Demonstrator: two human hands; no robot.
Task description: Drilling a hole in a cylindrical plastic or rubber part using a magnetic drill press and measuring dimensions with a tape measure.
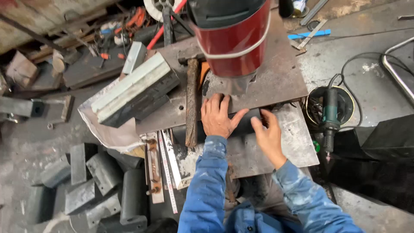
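Note:
My left hand [217, 116] lies flat, fingers spread, on a dark flat piece [250, 123] at the edge of a rusty steel plate [276, 75]. My right hand [269, 136] hovers just right of it, fingers extended, thumb touching the dark piece. Both sleeves are blue and stained. Right behind my left hand stands a red bucket [235, 39] with a white handle and a dark lid. A rusty hammer [192, 99] lies left of my left hand, handle toward me. A lighter steel sheet [297, 142] lies under my right hand.
A stacked grey and white block [133, 88] rests on the plate's left side. Several dark rubber blocks [99, 185] lie on the floor at left. An angle grinder [331, 114] with coiled cable sits right. A folding ruler [166, 172] lies near my left sleeve.

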